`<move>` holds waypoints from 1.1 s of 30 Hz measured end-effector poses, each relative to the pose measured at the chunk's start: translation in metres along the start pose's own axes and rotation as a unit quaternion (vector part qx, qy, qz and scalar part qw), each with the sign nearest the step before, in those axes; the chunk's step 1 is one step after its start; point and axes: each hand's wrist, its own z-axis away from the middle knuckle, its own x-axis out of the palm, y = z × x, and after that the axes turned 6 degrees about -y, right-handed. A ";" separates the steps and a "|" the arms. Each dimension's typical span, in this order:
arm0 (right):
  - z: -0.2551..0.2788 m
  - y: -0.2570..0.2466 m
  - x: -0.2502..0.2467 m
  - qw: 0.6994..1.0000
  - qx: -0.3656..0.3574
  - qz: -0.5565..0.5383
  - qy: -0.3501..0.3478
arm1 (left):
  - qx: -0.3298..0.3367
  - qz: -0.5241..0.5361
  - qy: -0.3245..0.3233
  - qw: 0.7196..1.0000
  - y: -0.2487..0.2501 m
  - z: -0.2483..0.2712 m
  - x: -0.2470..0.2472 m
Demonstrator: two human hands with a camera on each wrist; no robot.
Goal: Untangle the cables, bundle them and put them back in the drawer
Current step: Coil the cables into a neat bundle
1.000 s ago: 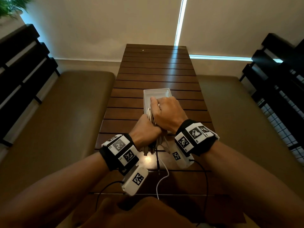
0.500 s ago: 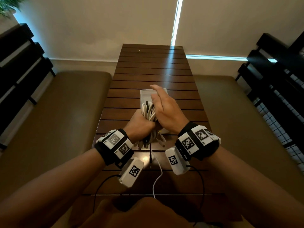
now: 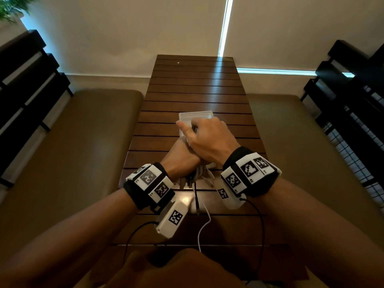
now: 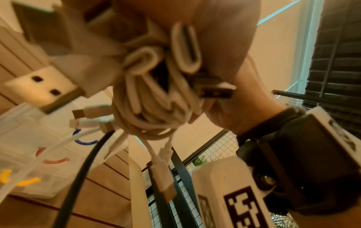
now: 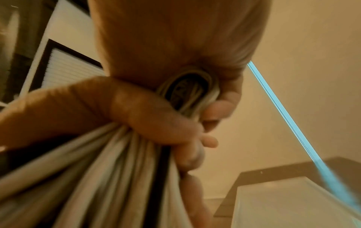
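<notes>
A bundle of white cables [image 3: 198,175] with one black cable [image 4: 82,169] is held upright over the near end of a white drawer [image 3: 195,116] on the table. My left hand [image 3: 182,159] grips the bundle round its middle. The folded loops and several USB plugs hang below that hand in the left wrist view, where the bundle [image 4: 156,95] fills the centre. My right hand [image 3: 199,132] lies over the top, its fingers curled round the upper loops [image 5: 187,91]. A loose white cable end [image 3: 204,221] trails toward me across the table.
The slatted wooden table [image 3: 195,84] runs away from me between two brown padded benches [image 3: 83,152]. Dark slatted backrests [image 3: 25,84] stand at both sides. The translucent drawer wall [image 4: 29,154] carries coloured curved marks. Thin black wrist-camera leads [image 3: 261,225] lie on the near table.
Half a second ago my right hand's fingers were stretched out above the bundle; now they are curled over its top. My left hand has kept its grip on the bundle.
</notes>
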 end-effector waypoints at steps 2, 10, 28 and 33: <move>-0.003 0.006 0.002 0.999 -0.015 -0.031 0.017 | -0.006 0.035 -0.023 0.999 0.005 -0.001 0.000; -0.006 0.009 0.002 0.997 -0.039 -0.064 -0.009 | -0.020 0.097 -0.016 0.995 0.004 0.001 0.001; 0.033 0.029 0.051 0.830 0.131 -0.433 -0.326 | -0.171 0.451 0.002 0.876 -0.025 -0.004 -0.050; 0.047 0.019 0.068 0.947 0.047 -0.161 -0.273 | -0.195 0.368 0.167 0.894 -0.027 -0.012 -0.065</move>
